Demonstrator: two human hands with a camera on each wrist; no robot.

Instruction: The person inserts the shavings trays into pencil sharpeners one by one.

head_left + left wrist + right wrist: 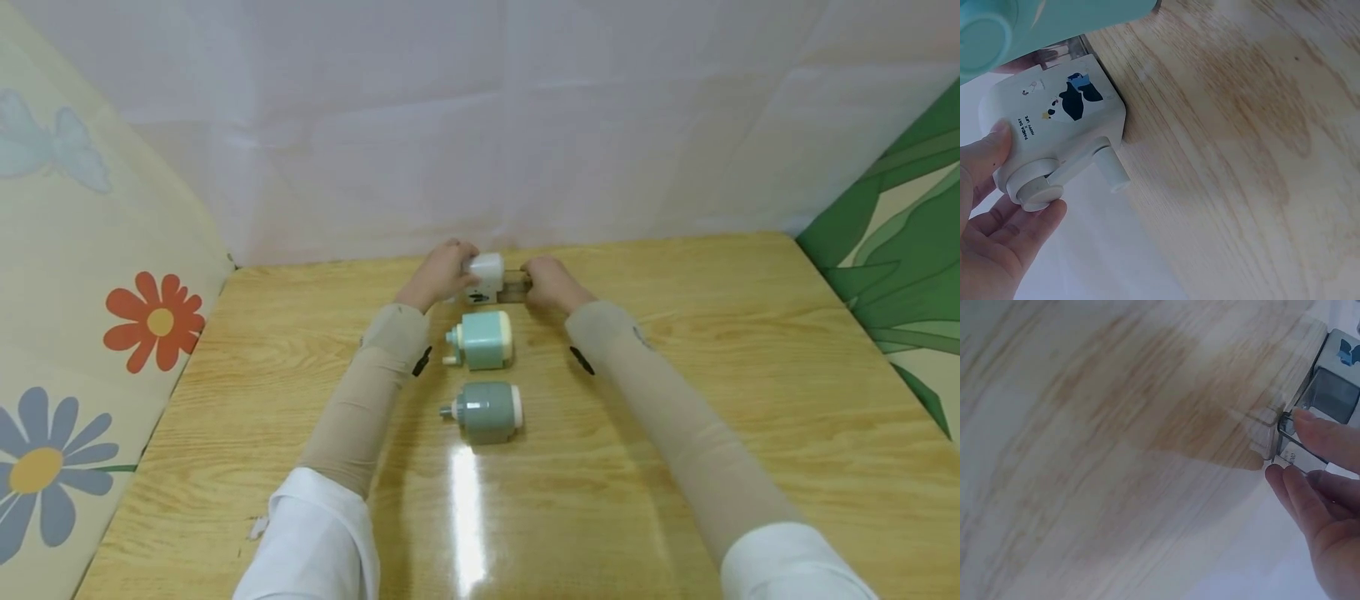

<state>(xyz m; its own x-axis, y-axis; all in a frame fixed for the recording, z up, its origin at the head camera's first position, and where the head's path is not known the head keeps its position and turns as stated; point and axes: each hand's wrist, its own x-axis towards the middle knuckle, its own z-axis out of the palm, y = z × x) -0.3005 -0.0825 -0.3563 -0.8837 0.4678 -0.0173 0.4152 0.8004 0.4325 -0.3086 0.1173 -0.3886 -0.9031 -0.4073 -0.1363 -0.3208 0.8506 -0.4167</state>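
At the table's far edge stands a white crank pencil sharpener (pixel 487 271), with a panda print and a side crank (pixel 1110 169) in the left wrist view. My left hand (pixel 442 275) grips its crank end, thumb on the body and fingers around the round hub. From the opposite end juts a clear shavings drawer (pixel 513 287). My right hand (pixel 553 283) pinches the drawer's outer end between thumb and fingers, as the right wrist view shows. Nearer to me sits a teal sharpener (pixel 483 340) with a cream end, then a grey-green sharpener (pixel 487 412).
The three sharpeners form a column down the middle of the wooden table (pixel 300 350). A pale cloth (pixel 525 150) hangs behind the far edge. Flower-printed panels (pixel 157 325) flank the left side, and leaf-printed ones (pixel 900 267) the right.
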